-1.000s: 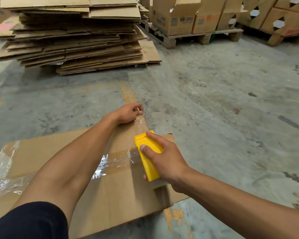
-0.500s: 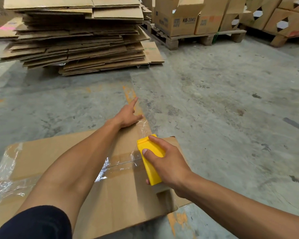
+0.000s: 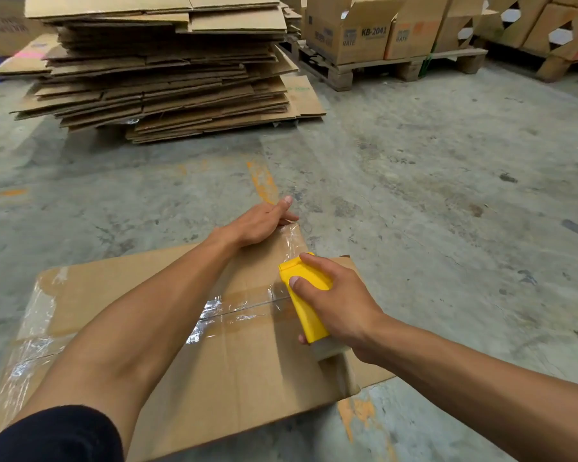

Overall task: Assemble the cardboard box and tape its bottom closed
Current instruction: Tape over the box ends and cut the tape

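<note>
A brown cardboard box (image 3: 234,368) stands in front of me with its flat face up. Clear tape (image 3: 241,305) runs along the middle seam, and more tape covers the left end and the far right corner. My left hand (image 3: 261,223) lies flat on the far right corner, fingers stretched out and pressing on the tape there. My right hand (image 3: 334,305) grips a yellow tape dispenser (image 3: 306,298) that rests on the box's right end, over the seam.
A tall stack of flattened cardboard (image 3: 167,68) lies on the concrete floor (image 3: 447,195) ahead. Open printed boxes (image 3: 354,31) stand on a wooden pallet (image 3: 401,68) at the back right. Worn orange paint marks (image 3: 262,181) cross the floor.
My left hand has gone from pinching the tape end at the far corner to lying flat on it with fingers spread. The right hand and the dispenser have hardly moved.
</note>
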A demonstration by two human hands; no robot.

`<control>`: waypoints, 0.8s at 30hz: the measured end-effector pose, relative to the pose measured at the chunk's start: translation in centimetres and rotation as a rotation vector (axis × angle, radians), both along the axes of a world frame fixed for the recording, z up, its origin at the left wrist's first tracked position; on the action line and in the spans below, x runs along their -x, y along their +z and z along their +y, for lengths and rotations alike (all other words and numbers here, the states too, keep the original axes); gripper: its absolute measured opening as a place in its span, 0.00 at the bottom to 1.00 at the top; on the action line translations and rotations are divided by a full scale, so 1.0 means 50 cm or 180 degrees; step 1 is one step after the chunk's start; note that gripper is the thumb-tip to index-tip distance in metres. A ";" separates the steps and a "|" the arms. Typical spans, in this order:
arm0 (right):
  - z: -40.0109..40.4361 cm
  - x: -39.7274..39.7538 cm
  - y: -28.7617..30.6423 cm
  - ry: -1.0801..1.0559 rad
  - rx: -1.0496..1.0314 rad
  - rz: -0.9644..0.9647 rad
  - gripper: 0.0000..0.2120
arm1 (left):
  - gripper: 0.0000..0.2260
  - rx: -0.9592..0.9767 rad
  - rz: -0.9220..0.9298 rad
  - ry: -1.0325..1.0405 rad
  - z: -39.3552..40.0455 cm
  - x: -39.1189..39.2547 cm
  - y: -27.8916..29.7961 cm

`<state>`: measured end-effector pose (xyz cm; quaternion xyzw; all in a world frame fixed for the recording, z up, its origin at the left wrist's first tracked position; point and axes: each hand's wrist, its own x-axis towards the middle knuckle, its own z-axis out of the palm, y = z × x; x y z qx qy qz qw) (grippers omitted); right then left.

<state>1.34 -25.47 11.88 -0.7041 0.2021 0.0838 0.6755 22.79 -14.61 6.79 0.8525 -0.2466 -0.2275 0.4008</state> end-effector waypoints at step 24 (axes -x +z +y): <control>-0.006 0.305 -0.013 -0.0130 -0.0343 0.0641 0.17 | 0.23 -0.1450 -0.2001 -0.0881 0.017 0.055 -0.065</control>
